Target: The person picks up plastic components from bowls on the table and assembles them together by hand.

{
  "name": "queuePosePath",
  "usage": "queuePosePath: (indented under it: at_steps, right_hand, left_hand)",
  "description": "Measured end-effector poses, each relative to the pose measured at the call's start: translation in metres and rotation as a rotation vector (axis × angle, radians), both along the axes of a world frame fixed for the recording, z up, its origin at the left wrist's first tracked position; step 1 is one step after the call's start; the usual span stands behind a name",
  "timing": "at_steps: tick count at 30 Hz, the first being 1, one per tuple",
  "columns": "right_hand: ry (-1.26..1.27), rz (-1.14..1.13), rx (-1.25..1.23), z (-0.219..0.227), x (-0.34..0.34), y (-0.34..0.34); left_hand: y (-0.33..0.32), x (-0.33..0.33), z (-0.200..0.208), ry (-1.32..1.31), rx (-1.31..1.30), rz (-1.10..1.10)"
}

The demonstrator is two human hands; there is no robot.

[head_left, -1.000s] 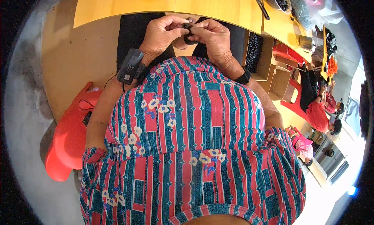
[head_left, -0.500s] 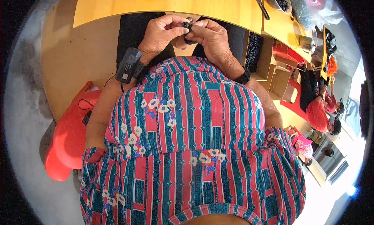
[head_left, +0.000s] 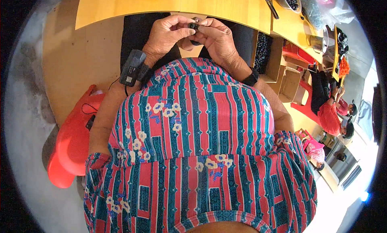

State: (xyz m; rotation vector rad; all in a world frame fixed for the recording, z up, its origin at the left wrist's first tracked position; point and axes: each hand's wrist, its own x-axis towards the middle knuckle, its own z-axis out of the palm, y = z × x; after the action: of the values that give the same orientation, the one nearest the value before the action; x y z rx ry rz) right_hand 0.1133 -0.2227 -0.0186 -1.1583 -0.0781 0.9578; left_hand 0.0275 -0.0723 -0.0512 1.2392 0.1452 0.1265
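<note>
Just in front of the table's near edge, both of my hands meet over a small round black part (head_left: 192,26) with a hole in its end. Thumb and forefinger of my left hand (head_left: 166,34) pinch it from the left. My right hand (head_left: 221,38) closes on its right side, thumb and forefinger pressed against it. Another dark piece (head_left: 195,42) shows below, beside the right fingers; its kind is too small to tell.
The yellow table (head_left: 217,7) spans the top, with black scissors (head_left: 271,6) and a bowl of small black parts (head_left: 290,0) at right. Cardboard boxes (head_left: 289,84) stand below. A red stool (head_left: 74,138) is at left; other people (head_left: 330,118) sit far right.
My right thumb and fingers have shifted slightly around the small black part, and the right hand has turned a little. My left hand stays almost in place.
</note>
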Motion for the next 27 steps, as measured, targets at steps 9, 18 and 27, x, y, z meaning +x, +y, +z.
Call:
queuePosePath:
  at_steps: [9,18,27]
  right_hand:
    - [-0.017,-0.064,0.026,0.0033,-0.0017,0.003]
    - [-0.011,-0.031,0.023,0.0025,-0.0019,0.0011]
    - [-0.056,-0.043,-0.014,0.0033,-0.0015,0.0029]
  left_hand:
    - [-0.0004,0.0015,-0.0001,-0.011,-0.026,0.014]
    - [-0.0009,0.0001,0.0015,-0.038,-0.073,0.008]
    - [-0.0002,0.001,-0.0027,0.008,-0.061,0.002]
